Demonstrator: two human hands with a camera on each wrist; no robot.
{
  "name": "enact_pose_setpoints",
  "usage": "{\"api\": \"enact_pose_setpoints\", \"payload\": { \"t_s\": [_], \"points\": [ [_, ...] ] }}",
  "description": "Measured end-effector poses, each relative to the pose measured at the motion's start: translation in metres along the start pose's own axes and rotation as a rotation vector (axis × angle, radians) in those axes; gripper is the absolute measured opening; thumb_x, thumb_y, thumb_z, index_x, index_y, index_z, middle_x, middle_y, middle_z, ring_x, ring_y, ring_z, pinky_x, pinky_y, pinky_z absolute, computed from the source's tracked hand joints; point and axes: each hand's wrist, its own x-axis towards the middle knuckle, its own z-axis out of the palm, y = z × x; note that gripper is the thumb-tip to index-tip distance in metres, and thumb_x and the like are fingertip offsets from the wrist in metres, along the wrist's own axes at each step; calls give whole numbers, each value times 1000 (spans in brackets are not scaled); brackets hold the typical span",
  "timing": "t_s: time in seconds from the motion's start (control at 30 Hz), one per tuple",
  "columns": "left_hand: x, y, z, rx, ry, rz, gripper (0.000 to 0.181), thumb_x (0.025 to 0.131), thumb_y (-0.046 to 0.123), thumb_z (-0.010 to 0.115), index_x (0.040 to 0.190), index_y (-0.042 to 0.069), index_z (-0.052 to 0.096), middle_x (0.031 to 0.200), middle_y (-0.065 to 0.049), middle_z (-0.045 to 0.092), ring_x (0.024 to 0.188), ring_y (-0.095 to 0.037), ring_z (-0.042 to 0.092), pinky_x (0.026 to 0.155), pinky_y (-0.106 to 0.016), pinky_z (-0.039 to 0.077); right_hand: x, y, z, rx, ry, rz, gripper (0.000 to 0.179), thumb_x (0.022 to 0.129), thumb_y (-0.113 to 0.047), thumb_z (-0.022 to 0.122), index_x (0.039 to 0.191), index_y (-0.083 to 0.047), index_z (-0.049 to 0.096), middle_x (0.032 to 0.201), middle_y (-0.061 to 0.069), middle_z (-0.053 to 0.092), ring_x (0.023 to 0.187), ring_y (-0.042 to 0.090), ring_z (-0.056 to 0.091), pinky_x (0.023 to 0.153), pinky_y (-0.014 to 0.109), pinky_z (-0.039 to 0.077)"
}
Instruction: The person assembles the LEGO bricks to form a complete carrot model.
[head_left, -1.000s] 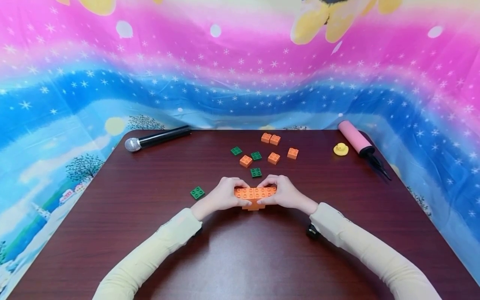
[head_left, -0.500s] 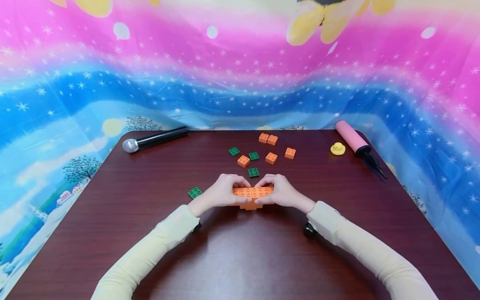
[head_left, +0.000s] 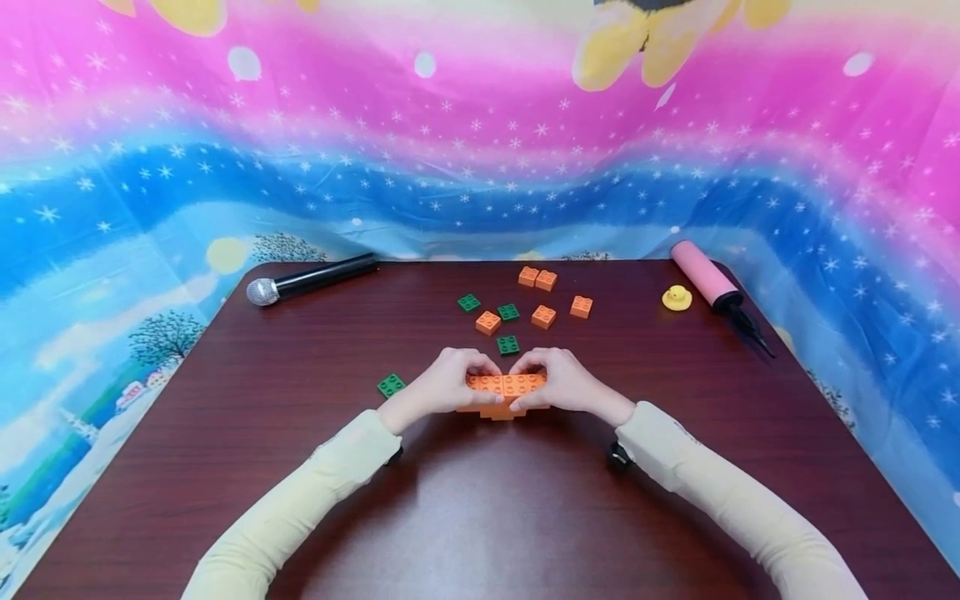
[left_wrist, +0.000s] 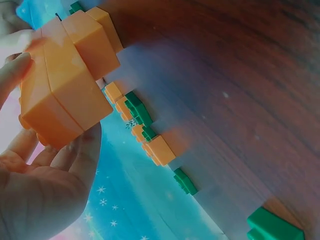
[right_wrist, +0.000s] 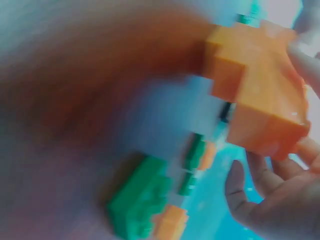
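Note:
In the head view, a stepped stack of orange toy building bricks (head_left: 502,408) stands at the middle of the table, wide on top and narrower below. Its studs face up. My left hand (head_left: 442,385) grips the left end, thumb on the near side and fingers behind. At the right end my right hand (head_left: 572,383) holds it the same way. The left wrist view shows the smooth side of the brick stack (left_wrist: 65,80) between thumb and fingers. In the right wrist view, partly blurred, the right hand's fingers (right_wrist: 250,175) reach under the studded side.
Loose orange bricks (head_left: 543,317) and green bricks (head_left: 507,345) lie beyond the hands. One green brick (head_left: 391,385) is beside the left wrist. A microphone (head_left: 311,279) lies back left; a rubber duck (head_left: 677,298) and pink hand pump (head_left: 707,275) sit back right.
Both hands keep hold of the orange brick stack with hardly any movement. A little more of its lower sides shows under the hands. The head view has shifted slightly.

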Motion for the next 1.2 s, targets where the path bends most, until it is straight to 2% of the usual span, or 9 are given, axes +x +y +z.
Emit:
{"api": "enact_pose_setpoints", "payload": {
  "t_s": [0.23, 0.5, 0.7, 0.93, 1.03, 1.1, 1.2],
  "points": [
    [0, -1, 1, 3, 22, 10, 30, 76, 28, 81, 99, 10, 73, 92, -2, 70, 79, -9, 60, 71, -23, 51, 1, -8, -5, 69, 14, 10, 27, 74, -24, 83, 96, -12, 73, 91, -1, 72, 81, 12, 63, 75, 29, 53],
    [1, 2, 1, 11, 21, 0, 29, 77, 27, 81, 99, 10, 73, 94, -2, 70, 81, -11, 60, 71, -20, 50, -1, -4, -4, 49, 45, -15, 26, 74, -23, 83, 96, -13, 75, 92, -2, 73, 84, 13, 60, 74, 32, 52],
    [0, 4, 1, 26, -4, -32, 28, 78, 27, 80, 99, 11, 71, 95, -1, 69, 80, -10, 58, 71, -21, 51, -2, -1, -7, 48, 11, -65, 31, 74, -24, 83, 102, -13, 73, 97, -1, 72, 85, 13, 60, 75, 28, 52],
    [2, 5, 0, 37, -20, -38, 28, 78, 27, 80, 99, 12, 70, 95, -1, 70, 80, -10, 59, 73, -22, 51, -4, 5, -8, 73, 2, -47, 32, 74, -25, 83, 102, -13, 72, 97, 0, 71, 83, 14, 57, 73, 28, 51],
    [4, 3, -3, 33, -51, -17, 30, 77, 28, 80, 99, 11, 70, 93, 0, 70, 79, -9, 60, 74, -21, 52, -4, 7, -7, 81, 11, -46, 31, 74, -25, 83, 101, -13, 72, 95, -1, 71, 81, 14, 57, 71, 29, 50],
    [8, 0, -7, 7, -94, -12, 29, 78, 30, 80, 98, 12, 70, 91, 1, 71, 77, -8, 62, 73, -21, 52, -4, 8, -6, 87, 17, -46, 31, 74, -25, 83, 100, -13, 73, 95, -1, 71, 81, 13, 56, 70, 28, 49],
    [18, -7, -15, -48, -131, -43, 27, 80, 34, 77, 97, 15, 72, 87, 4, 71, 76, -7, 63, 73, -23, 52, -4, 9, -5, 89, 23, -46, 31, 74, -26, 83, 101, -14, 73, 95, -1, 72, 82, 13, 56, 71, 28, 49]
  ]
}}
